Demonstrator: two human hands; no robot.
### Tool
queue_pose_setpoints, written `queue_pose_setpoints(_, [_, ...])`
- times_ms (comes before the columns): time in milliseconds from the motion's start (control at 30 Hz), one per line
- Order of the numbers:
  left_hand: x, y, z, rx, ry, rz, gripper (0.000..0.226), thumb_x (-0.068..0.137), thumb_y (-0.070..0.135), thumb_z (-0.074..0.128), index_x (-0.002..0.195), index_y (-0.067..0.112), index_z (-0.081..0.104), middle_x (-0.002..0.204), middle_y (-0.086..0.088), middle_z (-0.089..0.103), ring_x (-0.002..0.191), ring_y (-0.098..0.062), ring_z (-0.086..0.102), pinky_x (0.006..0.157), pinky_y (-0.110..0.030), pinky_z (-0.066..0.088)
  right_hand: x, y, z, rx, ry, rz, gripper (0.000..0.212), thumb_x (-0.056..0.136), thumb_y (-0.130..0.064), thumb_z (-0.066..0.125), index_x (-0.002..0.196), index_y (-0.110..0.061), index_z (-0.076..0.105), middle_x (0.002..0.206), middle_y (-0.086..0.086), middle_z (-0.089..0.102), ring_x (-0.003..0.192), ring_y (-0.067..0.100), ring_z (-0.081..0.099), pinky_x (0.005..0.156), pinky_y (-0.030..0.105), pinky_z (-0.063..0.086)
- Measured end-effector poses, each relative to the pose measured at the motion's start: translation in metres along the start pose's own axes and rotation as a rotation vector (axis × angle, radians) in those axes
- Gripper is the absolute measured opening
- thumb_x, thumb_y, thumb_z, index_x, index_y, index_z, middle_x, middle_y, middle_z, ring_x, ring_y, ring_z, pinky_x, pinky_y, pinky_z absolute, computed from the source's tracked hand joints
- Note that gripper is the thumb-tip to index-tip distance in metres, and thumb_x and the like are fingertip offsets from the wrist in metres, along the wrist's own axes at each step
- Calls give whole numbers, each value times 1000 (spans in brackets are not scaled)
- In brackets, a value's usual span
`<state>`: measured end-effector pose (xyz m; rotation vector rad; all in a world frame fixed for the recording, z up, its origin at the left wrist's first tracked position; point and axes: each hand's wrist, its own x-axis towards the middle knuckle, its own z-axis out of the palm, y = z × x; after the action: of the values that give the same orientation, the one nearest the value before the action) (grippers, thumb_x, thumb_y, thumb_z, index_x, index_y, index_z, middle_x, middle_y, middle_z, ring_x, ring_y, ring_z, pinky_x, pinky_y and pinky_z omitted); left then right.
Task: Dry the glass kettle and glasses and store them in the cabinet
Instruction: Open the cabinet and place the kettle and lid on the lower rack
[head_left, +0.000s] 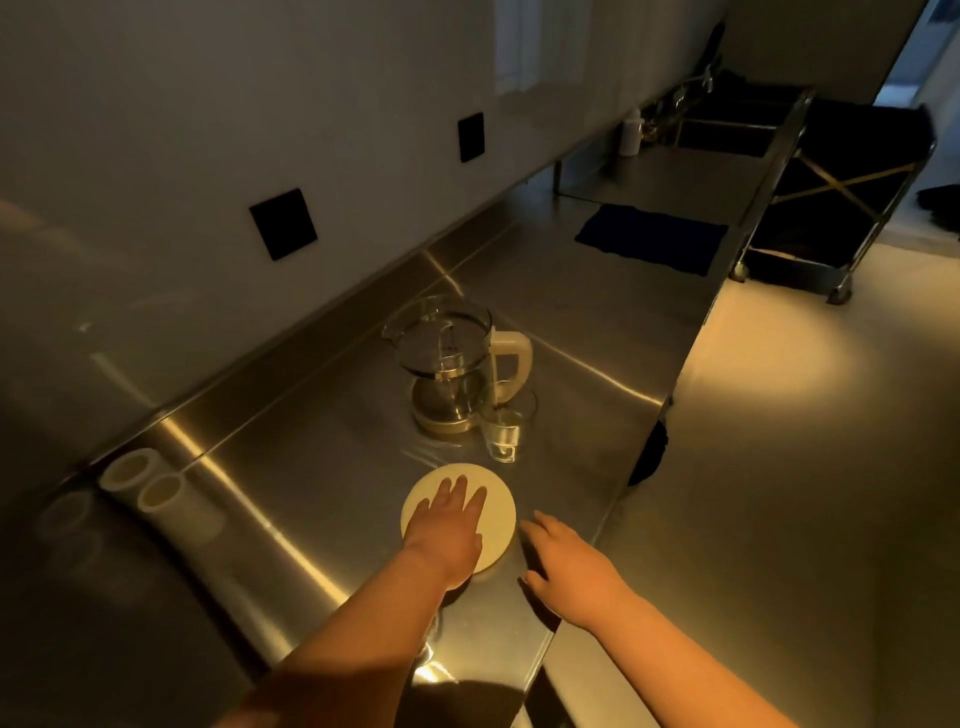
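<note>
A glass kettle (447, 369) with a white handle and no lid stands upright on the steel counter (597, 322). A small clear glass (506, 428) stands just to its right front, touching or nearly touching it. Nearer to me lies a round white disc (493, 488), the kettle's base or lid. My left hand (449, 525) lies flat on the disc with fingers spread. My right hand (566, 564) hovers open just right of the disc, near the counter's front edge, holding nothing.
A dark blue cloth (652, 239) lies flat on the counter farther along. Two white tubes (150, 491) lie at the left by the backsplash. A sink (727, 135) and a white bottle (631, 132) are at the far end. A black trolley (831, 197) stands on the floor.
</note>
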<state>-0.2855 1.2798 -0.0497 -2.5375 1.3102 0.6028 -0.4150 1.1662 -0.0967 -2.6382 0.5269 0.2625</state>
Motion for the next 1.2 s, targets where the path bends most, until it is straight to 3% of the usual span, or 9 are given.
queue_pose_setpoints(167, [19, -4, 9, -40, -46, -33, 60, 101, 25, 35, 153, 21, 4, 160, -9, 0, 146, -30, 6, 113, -43, 24, 21, 7, 5, -26, -8, -14, 67, 94, -35, 50, 150, -21, 17, 157, 4, 14, 144, 21, 12, 115, 31, 15])
queue_pose_setpoints(333, [30, -6, 16, -131, -27, -91, 72, 92, 11, 51, 151, 22, 12, 158, -9, 10, 140, -30, 21, 108, -43, 33, 31, 12, 8, -68, -11, -3, 64, 94, -33, 48, 150, -20, 19, 158, 3, 13, 145, 20, 9, 115, 31, 13])
queue_pose_setpoints(500, [40, -1, 16, -180, 8, -116, 67, 87, 9, 59, 145, 17, 27, 150, -9, 23, 135, -30, 28, 105, -42, 37, 39, 16, -22, 64, 313, 7, 48, 94, -31, 48, 140, -21, 39, 150, -1, 31, 137, 15, 29, 108, 27, 30])
queue_pose_setpoints(700, [44, -1, 14, -221, 55, -134, 53, 92, 7, 50, 142, 16, 33, 147, -9, 28, 133, -28, 30, 106, -39, 36, 70, 5, -66, 130, 517, -51, 52, 92, -29, 55, 140, -18, 39, 149, 2, 32, 137, 17, 30, 107, 29, 30])
queue_pose_setpoints(1200, [47, -4, 13, -275, 66, -242, 49, 96, 14, 47, 142, 16, 31, 147, -8, 29, 134, -27, 31, 108, -38, 33, 104, -2, -68, 118, 511, -70, 37, 92, -25, 54, 128, -14, 54, 130, 3, 50, 122, 18, 44, 93, 24, 38])
